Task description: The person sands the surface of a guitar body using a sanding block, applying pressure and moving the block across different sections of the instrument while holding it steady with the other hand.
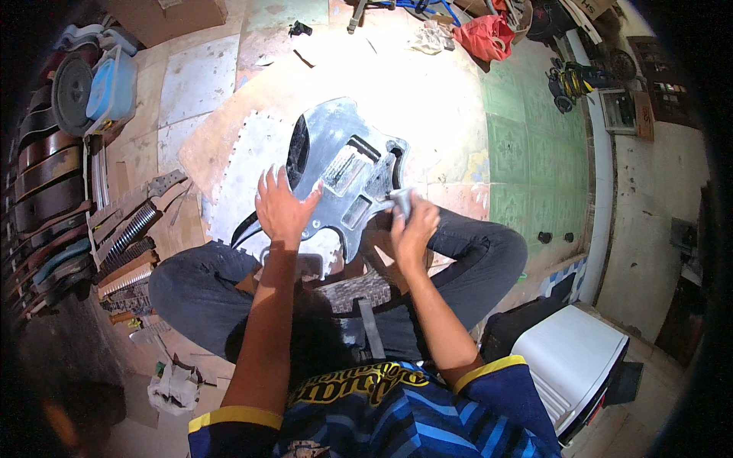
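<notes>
An unstrung electric guitar body [319, 164], grey-black with pale dusty smears and cut-out pickup cavities, lies in front of my crossed legs. My left hand [284, 204] rests on its left side, fingers spread and pale with dust. At the body's right edge, by the lower cavities, my right hand [414, 227] grips a small grey sanding pad [402, 201], slightly blurred. Whether the pad is foam or folded sandpaper I cannot tell. Beneath the guitar body is a white foam mat [256, 164] with a toothed edge.
Saws and combed tools [134, 233] lie at my left, near stacked guitar bodies [50, 183] and a blue-lidded tub [111, 88]. A red bag [486, 38] sits at the far right. A white box-shaped appliance [569, 359] stands by my right elbow. Bright light washes out the floor ahead.
</notes>
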A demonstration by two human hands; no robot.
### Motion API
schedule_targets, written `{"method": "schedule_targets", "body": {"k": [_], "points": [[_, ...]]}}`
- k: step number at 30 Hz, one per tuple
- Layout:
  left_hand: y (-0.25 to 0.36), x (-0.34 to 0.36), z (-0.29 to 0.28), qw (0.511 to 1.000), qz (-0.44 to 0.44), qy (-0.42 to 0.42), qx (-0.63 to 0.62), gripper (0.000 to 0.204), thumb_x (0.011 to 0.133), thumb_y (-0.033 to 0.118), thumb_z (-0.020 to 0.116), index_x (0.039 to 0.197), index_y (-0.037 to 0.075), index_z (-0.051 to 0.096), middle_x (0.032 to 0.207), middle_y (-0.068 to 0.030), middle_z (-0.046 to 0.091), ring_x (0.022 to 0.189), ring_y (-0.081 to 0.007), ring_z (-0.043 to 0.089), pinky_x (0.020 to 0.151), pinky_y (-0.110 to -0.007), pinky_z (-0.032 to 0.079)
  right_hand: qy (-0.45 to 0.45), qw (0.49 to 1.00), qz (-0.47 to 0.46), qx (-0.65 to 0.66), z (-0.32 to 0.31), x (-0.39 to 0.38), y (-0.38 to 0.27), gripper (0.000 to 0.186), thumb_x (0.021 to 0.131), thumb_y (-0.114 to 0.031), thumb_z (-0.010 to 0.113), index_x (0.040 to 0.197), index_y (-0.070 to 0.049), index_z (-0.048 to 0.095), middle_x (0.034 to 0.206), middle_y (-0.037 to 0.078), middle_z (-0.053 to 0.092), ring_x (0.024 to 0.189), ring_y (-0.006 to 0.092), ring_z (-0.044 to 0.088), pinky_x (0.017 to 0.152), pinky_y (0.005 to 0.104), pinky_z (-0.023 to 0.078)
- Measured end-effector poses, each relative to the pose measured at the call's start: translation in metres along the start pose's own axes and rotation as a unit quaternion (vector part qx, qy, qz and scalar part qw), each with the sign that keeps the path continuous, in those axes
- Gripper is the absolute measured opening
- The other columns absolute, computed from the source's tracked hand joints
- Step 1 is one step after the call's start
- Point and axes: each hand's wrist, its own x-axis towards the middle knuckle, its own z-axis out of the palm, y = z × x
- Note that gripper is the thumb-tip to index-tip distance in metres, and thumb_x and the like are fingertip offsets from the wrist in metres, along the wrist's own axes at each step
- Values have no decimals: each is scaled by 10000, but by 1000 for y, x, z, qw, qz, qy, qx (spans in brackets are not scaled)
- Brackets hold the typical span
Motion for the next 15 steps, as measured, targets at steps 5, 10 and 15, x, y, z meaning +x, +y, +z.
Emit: {"method": "schedule_targets", "body": {"k": [5,10,15], "points": [[2,1,0,1000,-8,-5,5,851,805,593,752,1391,-4,592,1474,-170,541,1428,-332,431,1128,-502,389,-86,984,-151,29,11,-56,-37,559,806,-55,698,1349,-177,641,1302,240,505,1209,408,455,1010,538,359],[5,1,3,1000,-14,-11,0,869,798,625,751,1397,16,592,1495,-152,523,1460,-316,394,1133,-507,389,1,1000,-7,-14,7,6,4,529,834,-101,693,1359,-104,624,1301,259,504,1199,435,461,998,562,378],[0,4,1,1000,-20,-16,1,864,802,624,747,1398,17,592,1484,-155,528,1458,-316,391,1129,-506,392,-157,971,-174,40,0,-57,-30,609,754,-38,749,1330,-211,653,1305,251,495,1170,441,488,993,574,388]]}}
